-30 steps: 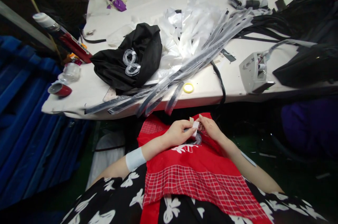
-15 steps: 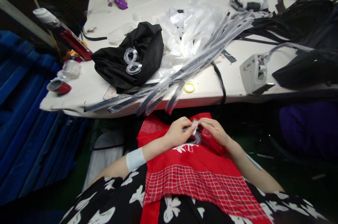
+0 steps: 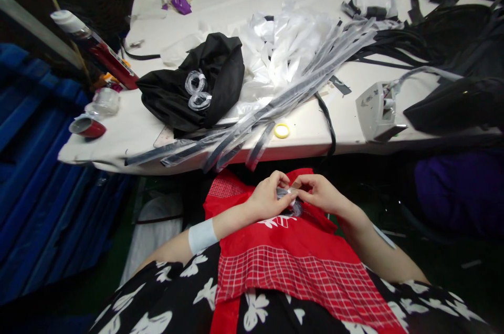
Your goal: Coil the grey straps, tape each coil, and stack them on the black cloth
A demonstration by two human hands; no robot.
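Note:
My left hand (image 3: 271,196) is closed around a coil of clear strip (image 3: 293,210) above my lap. A small white label (image 3: 292,192) lies against the coil, under my left thumb. From the other side my right hand (image 3: 319,193) is closed in a pinch at the label, with a small brownish edge showing at its fingertips. The fingers partly hide both label and coil. Two similar coils (image 3: 199,101) with white bands rest on a black cloth (image 3: 224,69) on the table, beyond my hands.
Long clear-and-dark strips (image 3: 275,100) hang over the edge of the white table (image 3: 307,145). A yellow-rimmed tape roll (image 3: 281,131) lies beside them. On the right stands a white dispenser (image 3: 376,111); on the left, a red spray can (image 3: 108,61) and blue slatted stack (image 3: 35,176).
The white label, standing upright between my fingers before, now lies down against the coil. My right fingers have curled and moved in to pinch at it.

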